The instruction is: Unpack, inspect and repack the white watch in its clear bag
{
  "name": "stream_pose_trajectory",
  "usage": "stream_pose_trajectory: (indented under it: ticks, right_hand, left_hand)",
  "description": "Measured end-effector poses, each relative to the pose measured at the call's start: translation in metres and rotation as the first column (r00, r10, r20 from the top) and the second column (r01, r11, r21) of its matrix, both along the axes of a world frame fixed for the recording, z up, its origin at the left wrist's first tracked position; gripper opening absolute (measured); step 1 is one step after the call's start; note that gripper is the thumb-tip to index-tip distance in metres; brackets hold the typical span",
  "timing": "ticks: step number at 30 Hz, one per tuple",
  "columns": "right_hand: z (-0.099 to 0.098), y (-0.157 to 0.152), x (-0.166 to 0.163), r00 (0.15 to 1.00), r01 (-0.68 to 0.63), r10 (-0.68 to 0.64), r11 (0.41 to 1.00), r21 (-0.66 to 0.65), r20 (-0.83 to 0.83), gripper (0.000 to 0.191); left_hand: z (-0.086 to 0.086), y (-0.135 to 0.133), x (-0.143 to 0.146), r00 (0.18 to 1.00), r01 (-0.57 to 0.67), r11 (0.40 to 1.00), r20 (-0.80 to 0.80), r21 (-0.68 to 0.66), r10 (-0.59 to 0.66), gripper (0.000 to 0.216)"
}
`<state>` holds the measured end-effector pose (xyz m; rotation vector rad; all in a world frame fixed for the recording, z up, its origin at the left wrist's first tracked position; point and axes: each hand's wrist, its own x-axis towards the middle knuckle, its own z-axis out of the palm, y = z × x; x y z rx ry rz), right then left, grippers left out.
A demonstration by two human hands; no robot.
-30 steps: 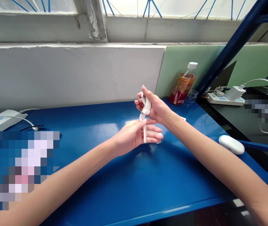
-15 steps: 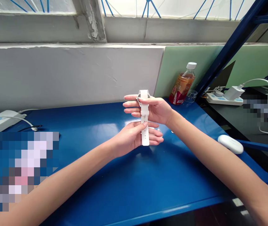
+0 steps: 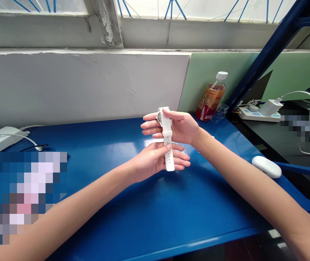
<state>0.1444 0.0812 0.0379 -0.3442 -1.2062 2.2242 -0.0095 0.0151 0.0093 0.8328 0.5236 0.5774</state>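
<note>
A white wristwatch (image 3: 167, 125) is held up over the blue table, its strap hanging downward with a row of holes near the lower end. My left hand (image 3: 155, 159) grips the lower strap between thumb and fingers, the fingers stretched out behind it. Above it, my right hand (image 3: 182, 127) has its thumb on the upper strap near the watch case, with its fingers extended to the left behind the watch. The case is partly covered by the strap. Behind my left fingers, a small clear object (image 3: 182, 149) lies mostly hidden.
The blue table (image 3: 149, 217) runs to the wall. A drink bottle (image 3: 211, 98) stands at the back right beside a clear cup-like item (image 3: 221, 111). A white rounded case (image 3: 266, 166) lies at the right edge. Power strips (image 3: 4, 137) with cables sit left and right; a blurred area covers the left.
The watch has tilted slightly, its lower strap end shifting a little right and down. My right thumb has moved up a little along the strap; more of the case shows.
</note>
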Motion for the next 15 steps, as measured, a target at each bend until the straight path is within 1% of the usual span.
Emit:
stream_pose_trajectory:
  ticks: [3,8,11,15]
  right_hand:
    - [-0.0003,-0.0002,0.0005,1.0,-0.005,0.005,1.0,0.006,0.025,0.052]
    - [-0.001,-0.0011,0.0016,0.999,-0.051,0.051,0.998,0.02,0.003,0.053]
    - [-0.0016,-0.0005,0.0018,0.998,-0.061,0.062,0.998,0.023,-0.012,0.053]
    - [-0.0021,0.0007,0.0017,0.999,-0.042,0.042,0.999,0.011,0.02,0.051]
  left_hand:
    - [-0.0015,-0.0006,-0.0008,1.0,-0.003,1.0,-0.022,0.018,0.003,0.025]
    - [-0.0027,-0.0005,-0.0018,0.998,0.05,0.998,-0.039,0.026,-0.049,0.03]
    - [-0.0025,-0.0003,-0.0017,1.0,0.021,1.0,-0.011,0.022,-0.02,0.024]
    - [-0.0022,0.0004,-0.0015,1.0,-0.013,1.0,-0.018,0.029,0.013,0.024]
